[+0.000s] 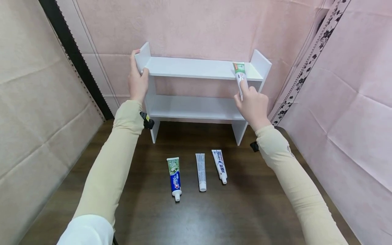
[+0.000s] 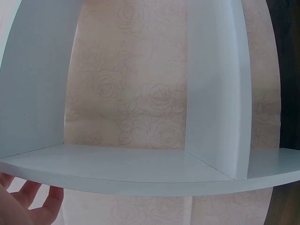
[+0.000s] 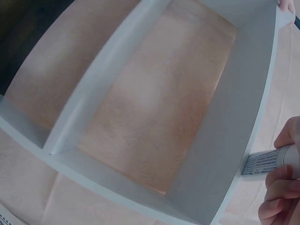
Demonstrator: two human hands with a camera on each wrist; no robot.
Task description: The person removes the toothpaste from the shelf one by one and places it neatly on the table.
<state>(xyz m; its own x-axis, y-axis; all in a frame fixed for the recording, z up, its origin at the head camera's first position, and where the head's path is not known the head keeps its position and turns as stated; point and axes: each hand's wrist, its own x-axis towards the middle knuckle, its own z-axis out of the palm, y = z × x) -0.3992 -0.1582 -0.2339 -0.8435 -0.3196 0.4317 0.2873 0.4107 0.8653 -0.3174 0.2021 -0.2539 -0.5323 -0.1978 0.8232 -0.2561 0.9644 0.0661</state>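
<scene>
Left hand (image 1: 137, 80) grips white shelf (image 1: 196, 68) at its upper left corner | right hand (image 1: 252, 103) pinches green-white toothpaste tube (image 1: 239, 73), tube lying on top board's right end | three tubes (image 1: 200, 172) on counter (image 1: 214, 211) below

Dark wooden table (image 1: 232, 211) bears a white shelf (image 1: 196, 109) and three toothpaste tubes (image 1: 201, 171)

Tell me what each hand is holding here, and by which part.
The right hand grips a green-and-white toothpaste tube by its cap end, its flat end over the white shelf's top board. The left hand holds the shelf's upper left corner.
</scene>
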